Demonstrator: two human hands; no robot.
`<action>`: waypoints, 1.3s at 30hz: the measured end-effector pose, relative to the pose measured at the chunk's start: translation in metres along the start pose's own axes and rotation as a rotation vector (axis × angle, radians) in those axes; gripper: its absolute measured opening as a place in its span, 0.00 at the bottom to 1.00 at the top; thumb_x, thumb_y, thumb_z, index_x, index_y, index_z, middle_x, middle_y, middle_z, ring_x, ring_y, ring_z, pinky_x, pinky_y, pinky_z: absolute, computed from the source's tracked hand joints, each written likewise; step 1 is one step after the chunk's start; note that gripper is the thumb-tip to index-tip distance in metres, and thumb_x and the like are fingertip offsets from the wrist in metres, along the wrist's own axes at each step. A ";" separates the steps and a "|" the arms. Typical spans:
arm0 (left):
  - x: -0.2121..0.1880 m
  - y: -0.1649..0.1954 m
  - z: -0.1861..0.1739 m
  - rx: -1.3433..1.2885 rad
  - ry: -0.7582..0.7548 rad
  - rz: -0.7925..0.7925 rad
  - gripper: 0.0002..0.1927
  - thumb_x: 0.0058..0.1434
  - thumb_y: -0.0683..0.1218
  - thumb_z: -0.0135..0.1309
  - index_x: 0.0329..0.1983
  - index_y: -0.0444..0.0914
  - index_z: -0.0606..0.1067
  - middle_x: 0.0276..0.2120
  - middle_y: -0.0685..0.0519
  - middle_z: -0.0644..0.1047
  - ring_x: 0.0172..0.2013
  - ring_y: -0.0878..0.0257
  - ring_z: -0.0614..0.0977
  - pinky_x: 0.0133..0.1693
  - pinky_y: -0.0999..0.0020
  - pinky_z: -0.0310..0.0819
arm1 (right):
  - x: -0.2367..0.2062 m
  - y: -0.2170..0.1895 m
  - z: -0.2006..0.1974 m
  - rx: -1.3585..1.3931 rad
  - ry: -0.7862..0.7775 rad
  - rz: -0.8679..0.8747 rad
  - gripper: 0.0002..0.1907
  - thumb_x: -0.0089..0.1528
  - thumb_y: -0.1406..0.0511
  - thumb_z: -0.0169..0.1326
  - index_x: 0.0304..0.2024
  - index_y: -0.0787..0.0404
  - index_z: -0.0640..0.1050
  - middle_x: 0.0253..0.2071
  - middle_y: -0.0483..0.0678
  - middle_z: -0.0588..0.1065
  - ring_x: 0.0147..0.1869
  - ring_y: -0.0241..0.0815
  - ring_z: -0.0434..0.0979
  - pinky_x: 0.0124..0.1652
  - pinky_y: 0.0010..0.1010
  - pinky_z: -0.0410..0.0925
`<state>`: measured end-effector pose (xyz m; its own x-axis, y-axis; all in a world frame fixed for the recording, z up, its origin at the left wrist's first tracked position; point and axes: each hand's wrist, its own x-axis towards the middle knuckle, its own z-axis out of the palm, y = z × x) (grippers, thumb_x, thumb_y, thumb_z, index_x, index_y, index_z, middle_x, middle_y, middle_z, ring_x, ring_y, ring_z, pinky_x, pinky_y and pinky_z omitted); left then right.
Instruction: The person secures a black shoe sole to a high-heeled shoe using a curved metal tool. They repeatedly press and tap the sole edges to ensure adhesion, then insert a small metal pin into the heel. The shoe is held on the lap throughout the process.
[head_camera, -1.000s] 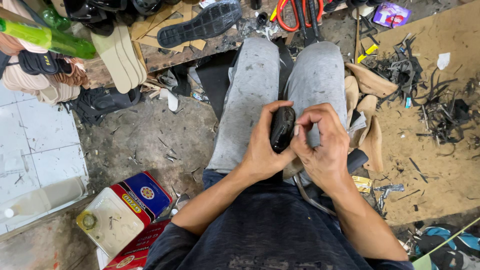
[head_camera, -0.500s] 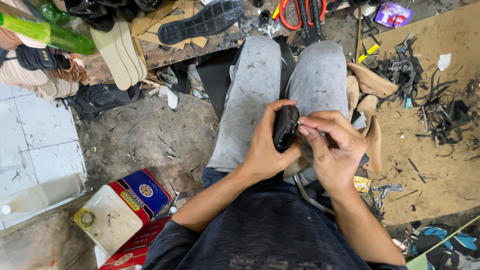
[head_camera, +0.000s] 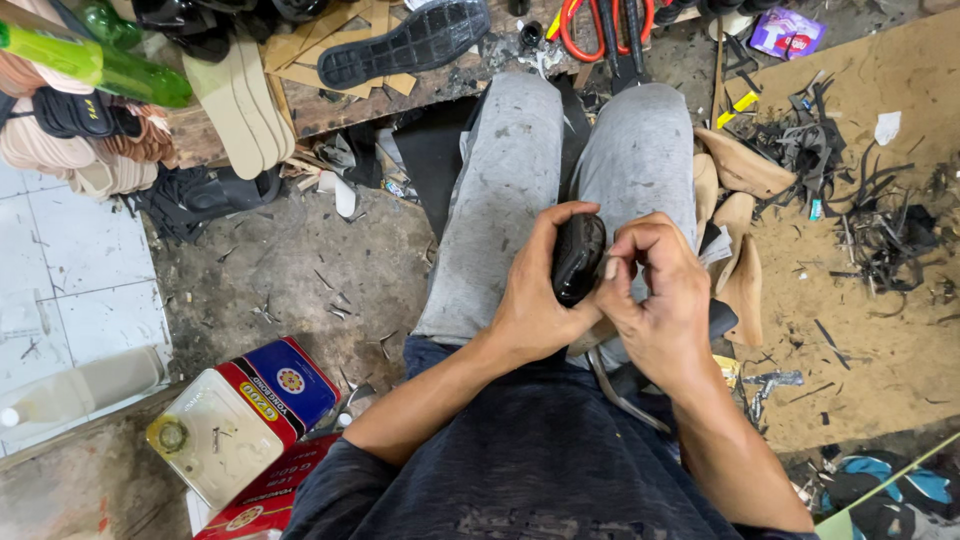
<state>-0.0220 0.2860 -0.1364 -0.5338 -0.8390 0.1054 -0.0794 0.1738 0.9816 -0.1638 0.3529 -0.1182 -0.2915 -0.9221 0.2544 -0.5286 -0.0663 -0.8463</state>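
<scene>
Our left hand (head_camera: 535, 300) grips a black shoe piece (head_camera: 577, 258) over our lap, while our right hand (head_camera: 655, 290) pinches its edge with curled fingers.

green bottle (head_camera: 95, 62) top left | black sole (head_camera: 405, 45) | red-handled scissors (head_camera: 597, 28) | adhesive tin (head_camera: 240, 420) | tan leather pieces (head_camera: 740, 215)

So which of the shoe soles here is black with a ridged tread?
The black ridged rubber sole lying alone on the wooden board at top; the stacked soles left of it are smooth and beige.
</scene>
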 end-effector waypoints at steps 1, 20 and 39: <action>0.000 0.001 0.000 -0.004 -0.006 -0.002 0.37 0.55 0.46 0.65 0.67 0.39 0.65 0.47 0.47 0.75 0.48 0.57 0.81 0.52 0.63 0.76 | -0.002 0.001 -0.001 0.072 -0.012 0.057 0.07 0.65 0.75 0.54 0.44 0.66 0.70 0.40 0.46 0.70 0.37 0.34 0.68 0.39 0.24 0.65; -0.002 0.003 0.000 0.017 -0.002 -0.035 0.37 0.51 0.42 0.60 0.67 0.38 0.65 0.42 0.48 0.75 0.42 0.57 0.80 0.48 0.63 0.76 | -0.008 -0.010 -0.006 0.238 0.141 0.112 0.06 0.66 0.78 0.59 0.46 0.69 0.80 0.44 0.49 0.78 0.45 0.38 0.80 0.46 0.25 0.73; -0.002 0.003 0.001 0.001 0.016 -0.050 0.36 0.53 0.41 0.60 0.67 0.39 0.66 0.38 0.51 0.73 0.38 0.59 0.79 0.44 0.64 0.76 | -0.011 -0.007 -0.018 0.362 -0.132 0.056 0.08 0.62 0.78 0.48 0.41 0.63 0.69 0.38 0.45 0.69 0.39 0.32 0.67 0.40 0.21 0.65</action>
<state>-0.0223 0.2890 -0.1340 -0.5152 -0.8550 0.0590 -0.1064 0.1321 0.9855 -0.1712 0.3704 -0.1064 -0.1944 -0.9677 0.1602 -0.1920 -0.1226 -0.9737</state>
